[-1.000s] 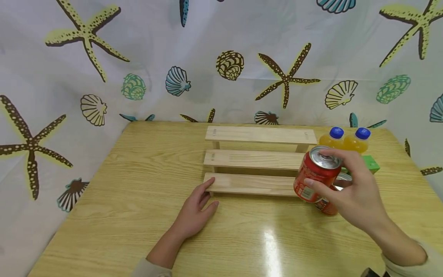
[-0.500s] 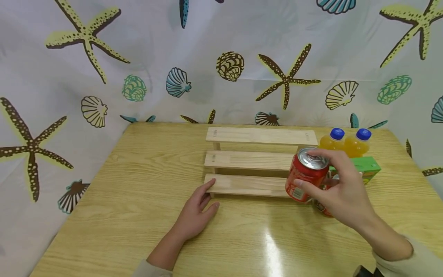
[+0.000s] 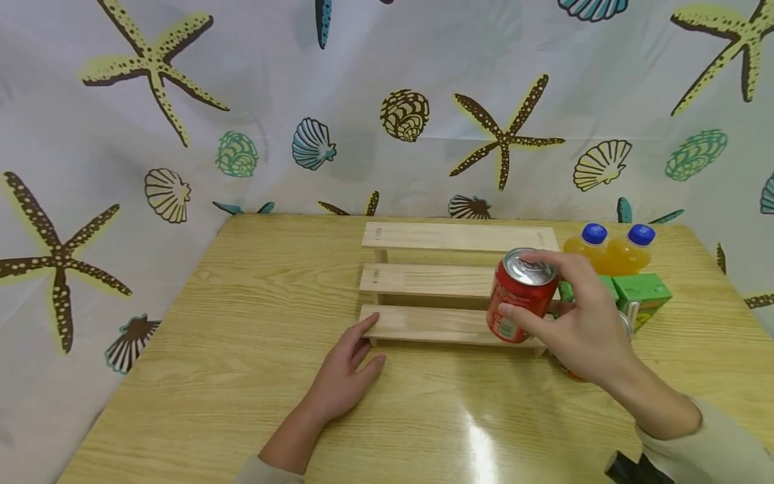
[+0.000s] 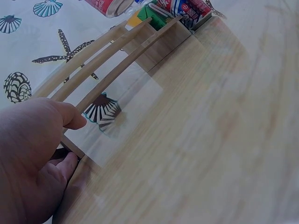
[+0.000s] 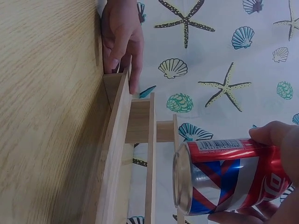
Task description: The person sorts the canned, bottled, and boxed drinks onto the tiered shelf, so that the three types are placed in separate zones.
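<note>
Right hand (image 3: 589, 326) clamps the red can (image 3: 517, 292), base free, while left hand (image 3: 343, 378) grips the shelf (image 3: 435, 323) at near left, seemingly steadying it.

A tabletop (image 3: 230, 336) with a wood-grain surface sits inside what looks like a staged, curtained-off booth, its white cloth (image 3: 272, 60) printed with starfish and seashells and hanging beyond a person's hands, left (image 3: 345, 380) and right (image 3: 589, 329), as well as along both sides. A stepped wooden rack (image 3: 459, 235) spans the space between and beyond the hands, while bottles of orange drink (image 3: 629, 255) and green cartons (image 3: 647, 289) beyond the right hand lend the air of a miniature shop display. Whether the booth stands in a home, a shop or a lab cannot be told.
</note>
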### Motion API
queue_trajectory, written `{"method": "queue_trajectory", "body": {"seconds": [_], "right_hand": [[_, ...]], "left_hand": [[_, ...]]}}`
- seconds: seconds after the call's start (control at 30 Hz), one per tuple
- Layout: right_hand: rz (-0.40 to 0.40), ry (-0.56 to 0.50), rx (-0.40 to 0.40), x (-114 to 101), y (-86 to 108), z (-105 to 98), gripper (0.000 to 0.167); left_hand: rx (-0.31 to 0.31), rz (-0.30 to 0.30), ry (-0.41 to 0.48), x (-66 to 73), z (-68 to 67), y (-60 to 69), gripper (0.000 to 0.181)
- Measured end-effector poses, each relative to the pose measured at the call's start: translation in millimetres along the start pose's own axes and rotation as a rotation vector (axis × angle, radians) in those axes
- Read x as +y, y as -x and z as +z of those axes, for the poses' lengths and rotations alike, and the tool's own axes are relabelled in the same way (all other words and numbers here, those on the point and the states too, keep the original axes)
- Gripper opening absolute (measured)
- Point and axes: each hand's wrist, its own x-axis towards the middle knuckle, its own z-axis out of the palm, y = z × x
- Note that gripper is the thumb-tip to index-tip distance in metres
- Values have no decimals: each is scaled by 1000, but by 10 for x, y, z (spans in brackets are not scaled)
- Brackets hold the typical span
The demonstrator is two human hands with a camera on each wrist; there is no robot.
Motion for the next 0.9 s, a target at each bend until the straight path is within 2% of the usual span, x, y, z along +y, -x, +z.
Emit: {"method": "queue_trajectory", "body": {"seconds": [0.3, 0.57, 0.9], "right_hand": [[22, -49, -16, 27, -108, 104, 63], [56, -26, -43, 25, -194, 172, 61], [50, 1, -43, 47, -293, 292, 61]], "left_hand": [[0, 2, 11, 2, -19, 0, 65], [-7, 8, 8, -5, -7, 4, 66], [0, -3, 13, 31, 7, 8, 66]]}}
